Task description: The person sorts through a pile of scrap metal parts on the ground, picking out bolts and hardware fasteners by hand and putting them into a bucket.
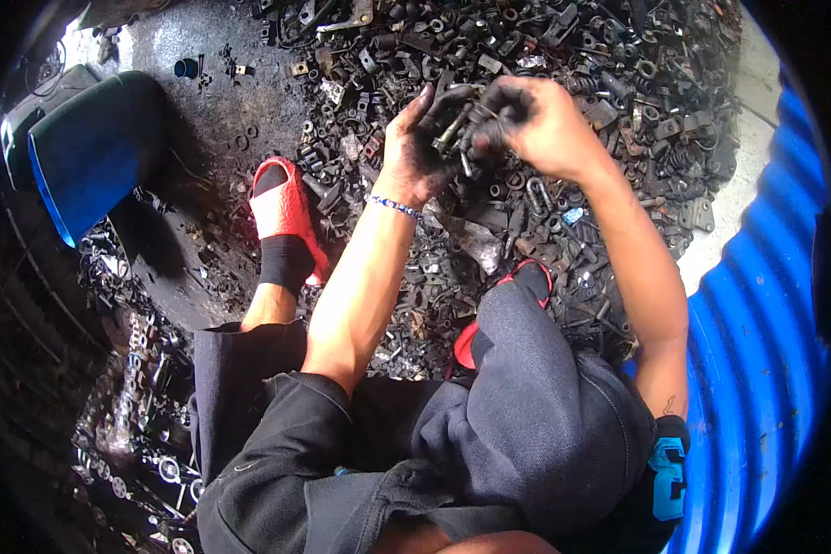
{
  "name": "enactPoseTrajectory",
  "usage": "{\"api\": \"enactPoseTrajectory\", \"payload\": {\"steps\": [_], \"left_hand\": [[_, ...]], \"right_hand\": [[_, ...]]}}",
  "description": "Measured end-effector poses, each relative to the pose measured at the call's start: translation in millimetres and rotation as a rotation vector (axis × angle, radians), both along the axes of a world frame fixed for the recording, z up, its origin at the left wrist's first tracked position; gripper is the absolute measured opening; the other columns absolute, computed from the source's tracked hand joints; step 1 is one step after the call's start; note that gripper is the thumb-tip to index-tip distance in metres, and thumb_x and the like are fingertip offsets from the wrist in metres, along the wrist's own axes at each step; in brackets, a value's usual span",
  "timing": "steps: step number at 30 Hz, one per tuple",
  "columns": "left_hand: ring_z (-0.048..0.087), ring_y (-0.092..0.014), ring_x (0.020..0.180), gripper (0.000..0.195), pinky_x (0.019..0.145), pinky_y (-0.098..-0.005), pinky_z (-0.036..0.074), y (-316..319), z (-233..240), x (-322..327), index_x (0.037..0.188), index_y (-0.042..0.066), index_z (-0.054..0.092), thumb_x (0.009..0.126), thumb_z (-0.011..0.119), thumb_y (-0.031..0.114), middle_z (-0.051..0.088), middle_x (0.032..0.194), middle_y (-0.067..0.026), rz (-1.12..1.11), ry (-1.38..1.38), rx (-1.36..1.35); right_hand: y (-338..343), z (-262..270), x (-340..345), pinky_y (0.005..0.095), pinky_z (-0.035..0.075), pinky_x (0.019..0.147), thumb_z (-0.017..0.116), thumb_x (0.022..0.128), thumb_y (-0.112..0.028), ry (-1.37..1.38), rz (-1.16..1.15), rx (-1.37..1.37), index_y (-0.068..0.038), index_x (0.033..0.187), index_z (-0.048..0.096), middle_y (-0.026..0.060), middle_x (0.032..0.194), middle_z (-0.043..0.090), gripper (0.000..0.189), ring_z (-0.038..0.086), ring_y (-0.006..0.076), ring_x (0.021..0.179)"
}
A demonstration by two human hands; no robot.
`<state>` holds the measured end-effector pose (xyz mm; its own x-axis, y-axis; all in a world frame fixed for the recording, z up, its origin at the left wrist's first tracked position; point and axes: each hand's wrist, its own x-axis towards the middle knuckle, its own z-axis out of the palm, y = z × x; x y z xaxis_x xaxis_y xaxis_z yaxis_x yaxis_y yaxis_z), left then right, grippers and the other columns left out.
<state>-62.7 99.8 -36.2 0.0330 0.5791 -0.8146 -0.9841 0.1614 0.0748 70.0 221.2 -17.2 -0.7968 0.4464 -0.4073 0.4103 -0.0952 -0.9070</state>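
My left hand, palm up and blackened with grease, cradles a long metal bolt and other small dark hardware. Close against it, my right hand has its blackened fingers curled around a small piece that blur and grime make hard to name. The fingertips of both hands nearly meet, so part of what they hold is hidden. Beneath them spreads a heap of greasy scrap hardware, with nuts, bolts, brackets and springs. A flat metal plate lies in the heap just below my hands.
A red slide sandal on my foot stands at the heap's left edge. Blue corrugated sheet metal runs along the right. At left, a dark panel with a blue edge stands over the oily floor. More metal parts lie at lower left.
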Motion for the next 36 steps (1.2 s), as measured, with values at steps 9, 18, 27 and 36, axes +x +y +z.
{"api": "enactPoseTrajectory", "payload": {"steps": [9, 18, 27, 36], "left_hand": [[0.057, -0.023, 0.075, 0.041, 0.059, -0.0307, 0.042, -14, 2, -14, 0.11, 0.004, 0.056, 0.081, 0.052, 0.032, 0.062, 0.094, -0.0111, -0.158, 0.108, 0.122], [0.058, -0.03, 0.087, 0.04, 0.071, -0.0398, 0.047, -14, -6, -14, 0.107, 0.003, 0.057, 0.08, 0.052, 0.033, 0.061, 0.098, -0.0151, -0.035, 0.094, 0.138], [0.058, -0.029, 0.081, 0.031, 0.063, -0.0387, 0.048, 1, -13, -22, 0.1, 0.004, 0.058, 0.085, 0.05, 0.031, 0.06, 0.093, -0.0142, 0.014, -0.102, 0.152], [0.06, -0.025, 0.076, 0.031, 0.054, -0.0302, 0.046, -18, -18, -14, 0.101, 0.003, 0.057, 0.084, 0.049, 0.028, 0.062, 0.089, -0.013, -0.051, -0.015, 0.095]], "right_hand": [[44, -41, -31, 0.055, 0.027, 0.097, 0.054, 0.078, -0.024, -0.485, 0.134, 0.98, -0.016, 0.115, 0.056, 0.0151, 0.122, 0.047, 0.037, 0.041, 0.0292, 0.116], [37, -63, -31, 0.0428, 0.038, 0.089, 0.055, 0.076, -0.011, -0.218, -0.258, 0.736, -0.008, 0.101, 0.06, 0.007, 0.096, 0.064, 0.026, 0.059, 0.0252, 0.092], [49, -29, -52, 0.032, 0.048, 0.075, 0.069, 0.073, -0.028, -0.242, -0.091, 1.184, -0.008, 0.099, 0.064, 0.0112, 0.091, 0.065, 0.033, 0.062, 0.0234, 0.083], [75, -42, -67, 0.0512, 0.018, 0.105, 0.058, 0.063, -0.019, -0.604, 0.431, 0.99, -0.015, 0.12, 0.052, 0.024, 0.132, 0.033, 0.058, 0.029, 0.0413, 0.124]]}}
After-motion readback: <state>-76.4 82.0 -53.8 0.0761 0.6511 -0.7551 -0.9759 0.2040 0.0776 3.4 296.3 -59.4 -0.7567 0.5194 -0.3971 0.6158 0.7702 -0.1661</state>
